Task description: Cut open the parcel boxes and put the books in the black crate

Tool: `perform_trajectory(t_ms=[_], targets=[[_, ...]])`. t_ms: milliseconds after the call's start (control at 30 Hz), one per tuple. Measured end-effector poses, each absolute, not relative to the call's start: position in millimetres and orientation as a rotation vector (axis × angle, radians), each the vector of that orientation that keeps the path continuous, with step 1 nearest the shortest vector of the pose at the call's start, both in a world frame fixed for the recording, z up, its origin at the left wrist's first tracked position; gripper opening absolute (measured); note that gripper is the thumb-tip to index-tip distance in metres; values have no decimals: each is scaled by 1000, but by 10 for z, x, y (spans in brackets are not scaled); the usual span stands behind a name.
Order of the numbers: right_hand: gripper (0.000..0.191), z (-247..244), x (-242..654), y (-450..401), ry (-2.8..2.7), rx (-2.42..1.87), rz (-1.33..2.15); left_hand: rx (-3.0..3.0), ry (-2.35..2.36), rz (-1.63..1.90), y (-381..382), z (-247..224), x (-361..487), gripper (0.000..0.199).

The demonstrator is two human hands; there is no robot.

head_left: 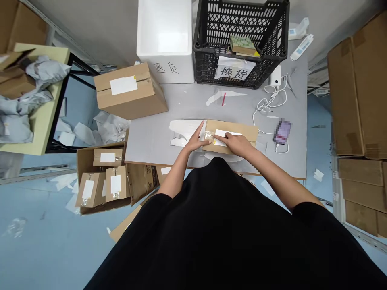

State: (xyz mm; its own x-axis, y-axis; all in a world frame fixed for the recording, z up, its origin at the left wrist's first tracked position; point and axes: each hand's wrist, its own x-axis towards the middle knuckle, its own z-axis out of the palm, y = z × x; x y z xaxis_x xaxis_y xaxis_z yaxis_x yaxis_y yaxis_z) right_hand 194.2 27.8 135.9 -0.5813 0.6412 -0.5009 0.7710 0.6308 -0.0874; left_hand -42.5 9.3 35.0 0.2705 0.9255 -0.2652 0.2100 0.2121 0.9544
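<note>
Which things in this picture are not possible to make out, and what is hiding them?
Head view only:
- Purple object: pixelated, so it cannot be identified.
- White label on the small cardboard box: partly covered by the right hand.
- White labels on the boxes in the open carton: too small to read.
- Black plastic crate: cut off by the top edge.

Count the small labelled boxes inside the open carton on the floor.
3: a back box, a front-left box, a front-right box; another may be hidden between them.

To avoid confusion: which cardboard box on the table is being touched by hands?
The flat box under the left hand and right hand; the taller box sits untouched.
</note>
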Motion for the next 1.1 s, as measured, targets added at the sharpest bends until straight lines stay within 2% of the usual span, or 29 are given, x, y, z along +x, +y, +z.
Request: perform_trajectory(t_ms=[200, 500, 1100], targets=[[61, 1375, 1874, 436, 2435, 1041, -412, 1361, 1182, 691, 135, 327, -438, 102], [72, 1411, 1831, 520, 2445, 952, -398, 1395, 1174, 629, 191, 333, -420, 91], [70, 1405, 1834, 583, 2404, 938, -428, 1392, 1167, 607, 229, 279, -451, 93]])
